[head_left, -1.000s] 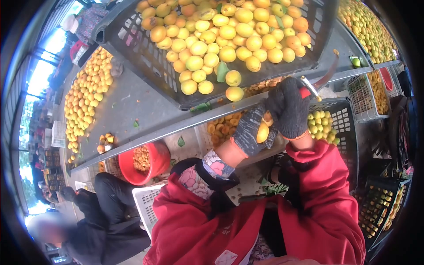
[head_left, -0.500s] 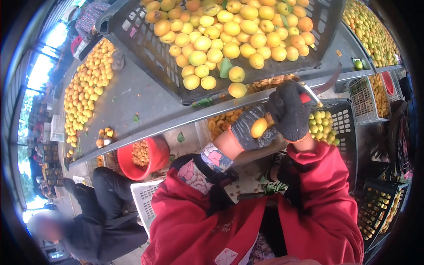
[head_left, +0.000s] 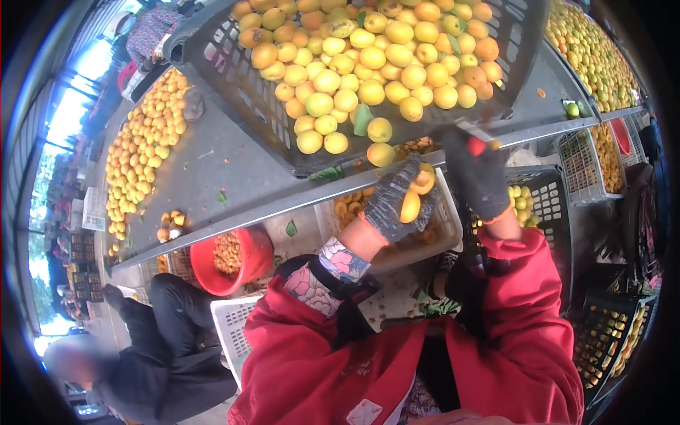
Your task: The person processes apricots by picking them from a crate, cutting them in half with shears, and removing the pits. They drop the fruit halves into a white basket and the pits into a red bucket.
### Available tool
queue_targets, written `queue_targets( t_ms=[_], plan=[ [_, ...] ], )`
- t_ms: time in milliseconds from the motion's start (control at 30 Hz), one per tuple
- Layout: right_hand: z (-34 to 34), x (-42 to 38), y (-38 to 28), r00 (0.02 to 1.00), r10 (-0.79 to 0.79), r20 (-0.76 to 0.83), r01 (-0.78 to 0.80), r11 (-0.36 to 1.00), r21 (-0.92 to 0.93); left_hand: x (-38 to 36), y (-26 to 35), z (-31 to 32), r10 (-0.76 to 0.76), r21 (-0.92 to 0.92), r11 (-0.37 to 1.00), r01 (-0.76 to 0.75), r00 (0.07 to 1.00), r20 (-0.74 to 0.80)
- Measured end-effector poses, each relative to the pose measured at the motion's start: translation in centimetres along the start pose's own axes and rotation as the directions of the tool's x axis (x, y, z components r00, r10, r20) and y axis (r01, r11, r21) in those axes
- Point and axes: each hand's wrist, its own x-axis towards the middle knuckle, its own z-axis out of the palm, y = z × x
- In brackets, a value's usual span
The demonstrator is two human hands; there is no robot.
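My left hand [head_left: 391, 202], in a grey knit glove, holds an apricot [head_left: 410, 206] split open into two halves, with the cut hollow showing on the upper one. My right hand [head_left: 482, 180], in a dark glove, is closed around a knife with a red part [head_left: 476, 146] at the fist; its blade is blurred by motion. Beneath my left hand sits a pale bin [head_left: 453, 230] with apricot halves in it. Just beyond both hands, a black crate [head_left: 283, 152] of whole apricots [head_left: 372, 92] lies tipped on the metal table [head_left: 212, 170].
A red bucket [head_left: 262, 258] of apricot pieces stands below the table at left, near a seated person [head_left: 163, 361]. A dark crate [head_left: 556, 205] with yellow-green fruit is at right. More apricots [head_left: 145, 142] are heaped on the table's left. A white crate [head_left: 230, 326] stands beside my left sleeve.
The whole-looking apricot in my left hand now shows as two opened halves. My hands have moved apart, and the knife's blade has swung back toward the crate.
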Motion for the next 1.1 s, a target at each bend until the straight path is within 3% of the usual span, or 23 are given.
queue_targets(
  t_ms=[33, 133, 200, 267, 300, 367, 467, 500, 633, 733, 833, 933, 1000, 1033, 1067, 1100],
  plan=[
    [0.2, 0.6, 2.8, 0.959, -0.274, 0.066, 0.281, 0.952, -0.121, 0.1, 0.4, -0.5, -0.092, -0.027, 0.996, 0.091, 0.994, -0.054],
    [1.3, -0.5, 1.9, 0.937, -0.206, 0.281, 0.276, 0.931, -0.24, 0.2, 0.7, -2.4, -0.083, -0.135, 0.988, 0.074, 0.995, -0.062],
    [1.8, -0.4, 2.6, 0.922, -0.252, 0.295, 0.345, 0.881, -0.325, 0.4, 1.6, -3.8, -0.2, -0.242, 0.946, 0.216, 0.976, 0.089],
    [2.1, -0.6, 2.2, 0.906, -0.321, 0.277, 0.408, 0.837, -0.364, 0.3, 0.7, -4.3, -0.009, 0.111, 0.994, -0.009, 0.988, 0.156],
    [2.2, -0.7, 2.2, 0.917, -0.298, 0.265, 0.383, 0.84, -0.383, -0.1, 0.1, -3.9, 0.02, 0.106, 0.994, -0.028, 0.997, 0.074],
    [2.3, -0.9, 2.2, 0.938, -0.251, 0.24, 0.333, 0.845, -0.418, 0.1, 0.2, -4.1, 0.057, 0.094, 0.993, -0.064, 0.996, 0.071],
    [3.4, -1.3, 2.0, 0.953, -0.303, -0.022, 0.284, 0.916, -0.283, -0.1, 0.7, -3.7, 0.061, 0.066, 0.996, -0.057, 0.997, -0.048],
    [3.0, -0.5, 3.5, 0.921, -0.377, -0.102, 0.327, 0.886, -0.327, -0.1, 0.8, -3.5, 0.055, 0.056, 0.997, -0.049, 0.993, -0.107],
    [0.5, 1.6, 3.8, 0.982, -0.136, -0.134, 0.118, 0.984, -0.133, -0.2, -0.4, -3.1, 0.164, 0.076, 0.984, -0.163, 0.987, 0.002],
    [-0.6, 3.0, 6.0, 0.966, -0.211, -0.151, 0.135, 0.905, -0.404, -0.1, -0.7, -3.4, 0.241, 0.076, 0.965, -0.251, 0.964, 0.116],
    [-0.8, 2.3, 4.3, 0.999, -0.016, -0.035, 0.011, 0.991, -0.135, -0.2, -0.8, -2.7, -0.123, -0.374, 0.913, 0.162, 0.984, 0.125],
    [-0.5, 1.6, 3.8, 0.996, 0.022, 0.089, -0.02, 1.0, -0.023, 0.2, -0.1, -2.5, -0.473, -0.682, 0.544, 0.49, 0.85, 0.234],
    [0.0, 0.4, 3.5, 0.982, 0.007, 0.187, -0.013, 1.0, 0.029, -0.1, 0.0, -2.9, -0.433, -0.552, 0.721, 0.419, 0.894, 0.113],
    [0.2, -0.1, 2.7, 0.968, -0.012, 0.251, -0.003, 0.998, 0.061, 0.0, -0.3, -3.3, -0.218, -0.253, 0.945, 0.206, 0.976, -0.018],
    [0.5, -0.6, 1.8, 0.949, -0.033, 0.314, 0.004, 0.996, 0.093, -0.1, -0.5, -3.7, 0.039, 0.1, 0.994, -0.033, 0.997, -0.062],
    [0.9, -1.0, 0.9, 0.924, -0.065, 0.377, 0.005, 0.987, 0.159, -0.4, -1.3, -3.4, 0.076, 0.196, 0.979, -0.06, 0.994, -0.074]
  ],
)
